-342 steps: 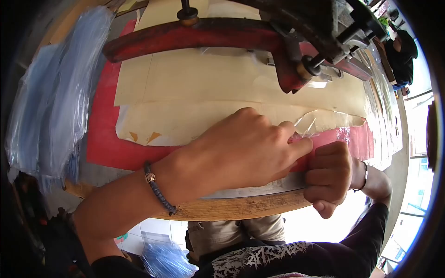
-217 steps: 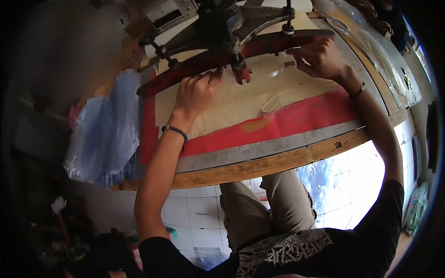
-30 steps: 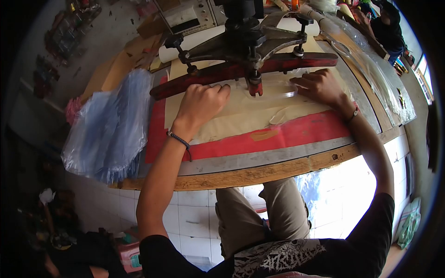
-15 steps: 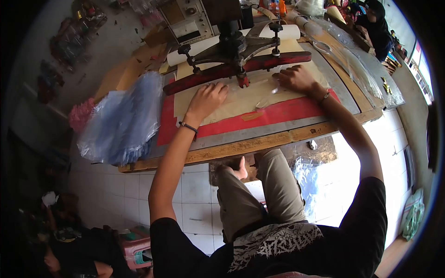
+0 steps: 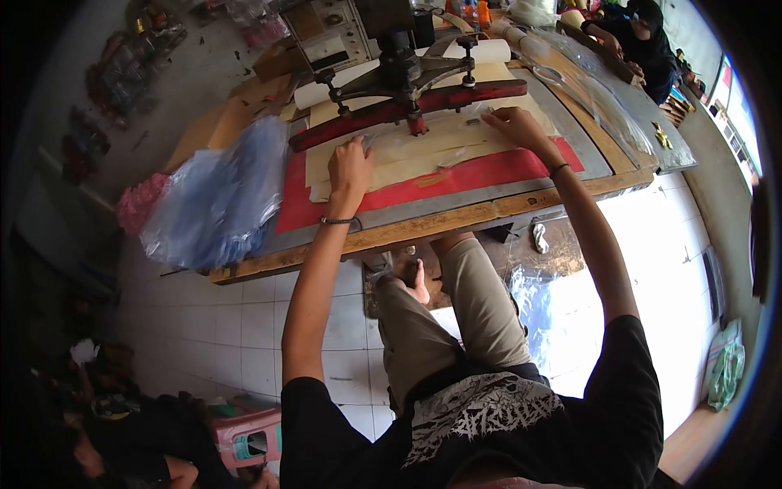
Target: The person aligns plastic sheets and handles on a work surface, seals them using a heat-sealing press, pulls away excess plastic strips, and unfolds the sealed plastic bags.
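My left hand (image 5: 351,169) is closed, its fingertips pinching the left side of a clear plastic sheet (image 5: 399,152). At the right side of the sheet, my right hand (image 5: 522,129) has thumb and fingers together on its edge; the exact grip is small and partly blurred. The sheet lies over a beige board (image 5: 440,169) on a red mat (image 5: 489,173). Just above and behind my hands hangs the long red bar (image 5: 464,95) of a press (image 5: 399,61), raised off the sheet.
Left of the mat lies a pile of bluish plastic pouches (image 5: 216,196). A white roll (image 5: 493,52) stretches behind the press, near a control box (image 5: 330,33). Scissors (image 5: 549,76) and clear strips lie at the right. Another person (image 5: 648,41) sits at the back right.
My left hand has shifted left and turned more upright. My right hand has moved to the sheet's right side, its fingers now pinched together. The view has tilted slightly.
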`<state>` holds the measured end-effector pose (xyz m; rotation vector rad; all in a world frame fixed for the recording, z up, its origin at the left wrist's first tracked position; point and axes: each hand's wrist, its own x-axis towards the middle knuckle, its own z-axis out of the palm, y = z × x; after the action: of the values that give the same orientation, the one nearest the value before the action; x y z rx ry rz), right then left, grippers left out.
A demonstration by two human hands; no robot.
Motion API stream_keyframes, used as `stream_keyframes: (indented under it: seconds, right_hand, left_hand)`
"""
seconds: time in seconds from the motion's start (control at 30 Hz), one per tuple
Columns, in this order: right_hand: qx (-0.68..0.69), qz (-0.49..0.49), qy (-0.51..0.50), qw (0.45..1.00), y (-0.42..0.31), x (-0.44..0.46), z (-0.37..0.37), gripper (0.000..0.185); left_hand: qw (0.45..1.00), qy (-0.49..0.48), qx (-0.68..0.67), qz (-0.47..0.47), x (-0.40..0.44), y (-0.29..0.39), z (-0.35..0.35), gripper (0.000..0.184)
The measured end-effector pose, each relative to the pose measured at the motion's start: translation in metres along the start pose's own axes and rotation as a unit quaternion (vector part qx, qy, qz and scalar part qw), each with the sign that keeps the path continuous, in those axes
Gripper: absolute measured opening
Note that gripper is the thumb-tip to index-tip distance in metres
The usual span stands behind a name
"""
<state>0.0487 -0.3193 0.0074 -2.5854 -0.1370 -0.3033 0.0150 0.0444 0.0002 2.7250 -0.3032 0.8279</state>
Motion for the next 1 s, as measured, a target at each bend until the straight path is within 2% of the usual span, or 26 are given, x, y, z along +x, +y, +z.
stream_keyframes:
  seconds: [0.03, 0.13, 0.27, 0.37, 0.4, 0.5, 0.6, 0.73, 0.9, 1.0]
  right_hand:
    - [0.007, -0.004, -0.025, 1.000, -0.003, 0.003, 0.004, 0.052]
    - [0.068, 0.034, 0.098, 0.992, -0.009, -0.001, 0.022, 0.049]
    - [0.094, 0.081, 0.143, 0.982, -0.016, -0.004, 0.021, 0.040]
    - [0.127, 0.078, 0.100, 0.984, -0.009, 0.000, 0.020, 0.038]
    - [0.143, 0.068, 0.106, 0.982, -0.009, 0.000, 0.021, 0.035]
    - [0.170, 0.061, 0.111, 0.977, -0.006, 0.001, 0.023, 0.036]
    - [0.177, 0.039, 0.147, 0.972, -0.004, 0.004, 0.030, 0.042]
    - [0.202, 0.000, 0.102, 0.974, 0.003, 0.013, 0.028, 0.053]
    - [0.276, -0.022, 0.086, 0.957, 0.005, 0.008, 0.023, 0.053]
    - [0.319, -0.018, 0.071, 0.945, 0.008, 0.010, 0.020, 0.054]
  left_hand:
    - [0.999, 0.000, -0.036, -0.017, 0.003, -0.003, 0.004, 0.037]
    - [0.981, -0.003, -0.183, -0.061, 0.000, -0.015, 0.009, 0.041]
    - [0.900, 0.002, -0.433, -0.052, -0.004, -0.039, 0.025, 0.038]
    - [0.829, -0.069, -0.524, -0.184, 0.001, -0.029, -0.004, 0.037]
    - [0.803, -0.063, -0.554, -0.211, 0.002, -0.032, -0.004, 0.036]
    - [0.826, -0.014, -0.534, -0.178, 0.004, -0.029, 0.013, 0.036]
    - [0.884, -0.018, -0.437, -0.163, 0.008, -0.038, 0.026, 0.033]
    - [0.880, 0.000, -0.459, -0.122, 0.009, -0.040, 0.032, 0.030]
    - [0.899, 0.016, -0.426, -0.100, 0.013, -0.041, 0.029, 0.019]
    - [0.879, 0.029, -0.469, -0.079, 0.012, -0.035, 0.023, 0.012]
